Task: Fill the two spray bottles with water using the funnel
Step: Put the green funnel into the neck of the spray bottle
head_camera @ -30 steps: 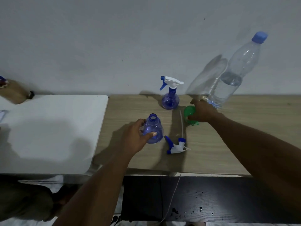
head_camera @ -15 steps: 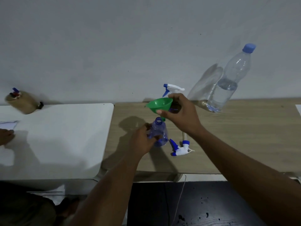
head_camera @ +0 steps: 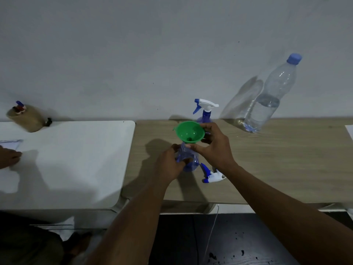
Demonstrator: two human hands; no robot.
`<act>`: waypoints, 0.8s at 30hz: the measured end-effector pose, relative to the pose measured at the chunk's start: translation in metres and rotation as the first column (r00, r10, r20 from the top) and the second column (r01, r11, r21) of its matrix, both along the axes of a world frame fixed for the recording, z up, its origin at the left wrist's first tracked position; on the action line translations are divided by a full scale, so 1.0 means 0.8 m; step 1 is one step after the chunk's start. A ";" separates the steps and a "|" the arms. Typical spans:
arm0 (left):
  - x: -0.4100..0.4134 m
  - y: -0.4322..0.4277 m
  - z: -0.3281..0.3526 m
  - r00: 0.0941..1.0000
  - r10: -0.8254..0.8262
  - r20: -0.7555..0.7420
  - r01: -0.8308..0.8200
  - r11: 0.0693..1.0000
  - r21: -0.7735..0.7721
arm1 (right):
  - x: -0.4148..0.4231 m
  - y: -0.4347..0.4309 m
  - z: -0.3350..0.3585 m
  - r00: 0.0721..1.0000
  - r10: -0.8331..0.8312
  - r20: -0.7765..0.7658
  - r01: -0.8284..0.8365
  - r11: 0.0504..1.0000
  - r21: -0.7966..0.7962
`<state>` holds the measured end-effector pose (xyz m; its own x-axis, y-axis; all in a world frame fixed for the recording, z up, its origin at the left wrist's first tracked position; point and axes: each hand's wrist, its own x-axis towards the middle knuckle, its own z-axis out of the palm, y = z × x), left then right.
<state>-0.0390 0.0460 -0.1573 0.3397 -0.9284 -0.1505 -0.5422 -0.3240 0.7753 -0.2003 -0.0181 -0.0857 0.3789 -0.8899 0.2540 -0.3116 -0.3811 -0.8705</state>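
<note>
The white table [head_camera: 66, 159], smooth with a rounded corner, fills the left of the frame, and its left part is cut off by the edge. The wooden table [head_camera: 277, 161], matte with a pale grain, takes the right half and also runs out of the frame. In the upper right a tall clear plastic water bottle [head_camera: 267, 104] with a blue cap stands on the wooden table, about half full of water.

In the centre the right hand [head_camera: 214, 148] grips the rim of the green funnel [head_camera: 189, 131], a smooth plastic cone on top of the open spray bottle [head_camera: 188, 162]; fingers cover the place where spout and neck meet. The left hand [head_camera: 168, 165] is curled round this clear blue bottle and hides its left side, so I cannot tell what is inside.

The second spray bottle [head_camera: 205, 111], behind the funnel, shows only its neck and its white and blue trigger. A loose trigger head [head_camera: 210, 174] lies just right of the held bottle.
</note>
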 end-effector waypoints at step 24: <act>-0.021 0.017 0.020 0.988 0.134 -0.078 -0.133 0.991 0.019 | -0.128 -0.078 -0.001 0.931 -0.350 -0.106 0.353 0.936 0.015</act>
